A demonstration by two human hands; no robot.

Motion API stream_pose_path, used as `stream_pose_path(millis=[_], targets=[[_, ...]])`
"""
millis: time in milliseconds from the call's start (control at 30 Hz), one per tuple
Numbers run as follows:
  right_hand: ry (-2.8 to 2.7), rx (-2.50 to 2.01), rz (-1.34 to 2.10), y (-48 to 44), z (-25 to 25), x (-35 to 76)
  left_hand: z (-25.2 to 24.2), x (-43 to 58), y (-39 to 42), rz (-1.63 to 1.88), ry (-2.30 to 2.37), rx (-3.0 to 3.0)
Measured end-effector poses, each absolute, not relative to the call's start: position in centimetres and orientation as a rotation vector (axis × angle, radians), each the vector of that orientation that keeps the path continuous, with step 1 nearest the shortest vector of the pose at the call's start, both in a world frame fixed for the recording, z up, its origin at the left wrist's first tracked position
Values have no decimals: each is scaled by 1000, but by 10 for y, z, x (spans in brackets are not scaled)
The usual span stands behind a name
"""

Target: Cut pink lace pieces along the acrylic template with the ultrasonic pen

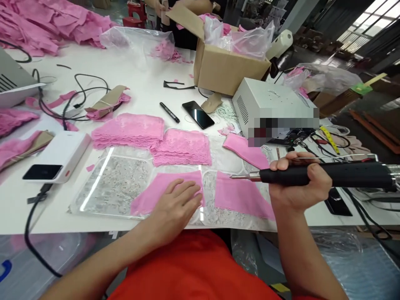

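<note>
My left hand [176, 206] lies flat, fingers stretched out, on a pink fabric piece [153, 191]. That piece rests on a clear plastic sheet [109, 185] with a speckled surface. In my right hand [296, 189] is a black rod-shaped tool [353, 174] with a thin pointed metal tip, held sideways. Its tip points left, over or near the top edge of a second pink fabric piece [240, 198]; whether it touches cannot be told. Behind my left hand are two stacks of pink lace-edged pieces, one stack [129, 130] left of the other stack [184, 146].
A white device [67, 156] with a black cable stands at left. Farther back are a marker [169, 112], a smartphone [200, 115], a grey machine box [278, 100] and an open cardboard box [225, 68]. Cables clutter the right. Another person's hand [162, 10] shows at the top.
</note>
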State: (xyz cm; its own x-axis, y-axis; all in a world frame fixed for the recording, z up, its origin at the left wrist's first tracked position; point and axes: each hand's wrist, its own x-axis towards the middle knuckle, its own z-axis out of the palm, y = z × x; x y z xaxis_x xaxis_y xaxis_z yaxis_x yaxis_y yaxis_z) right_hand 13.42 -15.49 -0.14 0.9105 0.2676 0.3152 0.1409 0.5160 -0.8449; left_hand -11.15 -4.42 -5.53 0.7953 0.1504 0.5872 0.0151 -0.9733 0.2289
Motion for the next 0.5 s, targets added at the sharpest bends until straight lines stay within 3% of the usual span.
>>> stream_pose_path(millis=[200,500], targets=[[-411,-971,119,-162,-10,148,-57,-54,-65,802,67,2840],[-451,-888,278,-141,-24,135,-67,-47,-69,628,108,2914]])
